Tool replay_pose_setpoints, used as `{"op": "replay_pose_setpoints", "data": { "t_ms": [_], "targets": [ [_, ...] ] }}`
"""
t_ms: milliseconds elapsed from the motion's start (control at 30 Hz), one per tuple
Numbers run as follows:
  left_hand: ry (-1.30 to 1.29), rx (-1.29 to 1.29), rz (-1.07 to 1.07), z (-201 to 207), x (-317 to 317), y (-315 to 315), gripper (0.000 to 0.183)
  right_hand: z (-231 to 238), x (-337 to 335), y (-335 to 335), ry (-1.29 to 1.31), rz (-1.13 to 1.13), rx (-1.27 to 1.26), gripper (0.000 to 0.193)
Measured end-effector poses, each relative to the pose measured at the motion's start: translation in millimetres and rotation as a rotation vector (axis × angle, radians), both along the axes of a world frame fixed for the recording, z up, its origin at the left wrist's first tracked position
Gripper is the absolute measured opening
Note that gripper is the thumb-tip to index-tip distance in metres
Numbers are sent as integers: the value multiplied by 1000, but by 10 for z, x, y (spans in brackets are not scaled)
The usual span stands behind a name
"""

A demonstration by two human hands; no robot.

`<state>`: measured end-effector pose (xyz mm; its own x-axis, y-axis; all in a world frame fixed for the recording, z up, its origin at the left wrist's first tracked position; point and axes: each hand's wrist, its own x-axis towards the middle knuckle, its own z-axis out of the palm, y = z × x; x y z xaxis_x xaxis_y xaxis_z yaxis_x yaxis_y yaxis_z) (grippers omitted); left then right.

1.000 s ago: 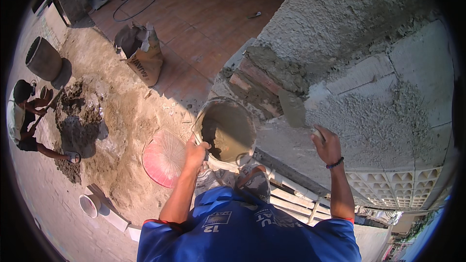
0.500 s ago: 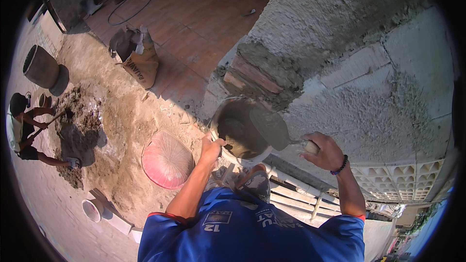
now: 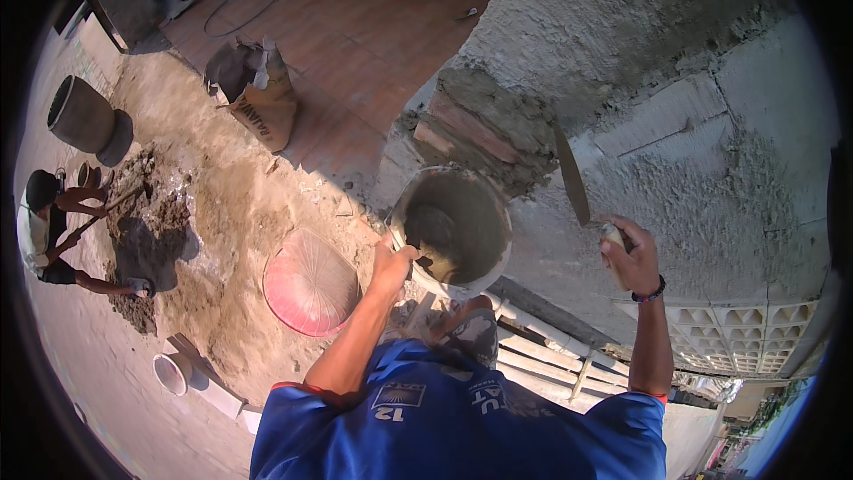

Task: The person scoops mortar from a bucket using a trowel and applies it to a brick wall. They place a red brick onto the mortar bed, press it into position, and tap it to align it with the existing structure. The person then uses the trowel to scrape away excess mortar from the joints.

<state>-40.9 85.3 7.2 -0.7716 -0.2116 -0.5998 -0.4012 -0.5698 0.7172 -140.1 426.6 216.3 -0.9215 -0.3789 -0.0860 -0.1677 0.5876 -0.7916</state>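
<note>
My left hand [image 3: 391, 268] is closed on the near-left rim of a bucket [image 3: 498, 213], which tilts so its inside shows grey mortar at the bottom. In my right hand [image 3: 633, 258], fingers wrapped round its handle, is a trowel [image 3: 571, 176]. Its blade is seen nearly edge-on, apart from the bucket and close to the rough wall [image 3: 613, 44]. Beyond the bucket, exposed bricks [image 3: 471, 129] with wet mortar about them show at the wall's corner.
At the far left a person [image 3: 58, 222] works a long-handled tool in a mortar heap [image 3: 147, 240]. A red conical hat [image 3: 311, 284], a torn paper sack [image 3: 262, 107], a dark bucket [image 3: 82, 120] and a white bucket [image 3: 171, 373] stand around. Bamboo poles [image 3: 551, 364] lie below the wall.
My right hand has moved right, taking the trowel from over the bucket toward the wall and turning its blade edge-on. The left hand keeps its hold on the rim.
</note>
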Motion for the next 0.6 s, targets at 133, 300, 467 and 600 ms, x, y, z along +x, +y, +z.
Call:
{"op": "replay_pose_setpoints", "data": {
  "t_ms": [133,300,467,600],
  "targets": [
    [77,71,45,-213,-38,32,55,-331,178,103,-72,-38,55,30],
    [54,47,62,-115,13,-9,59,-768,423,55,-108,-100,327,29],
    [89,-40,1,-364,2,-50,57,-1330,633,109,271,-160,399,32],
    [100,75,70,-373,4,-49,51,-1512,687,106,328,-206,387,30]
  ]
}}
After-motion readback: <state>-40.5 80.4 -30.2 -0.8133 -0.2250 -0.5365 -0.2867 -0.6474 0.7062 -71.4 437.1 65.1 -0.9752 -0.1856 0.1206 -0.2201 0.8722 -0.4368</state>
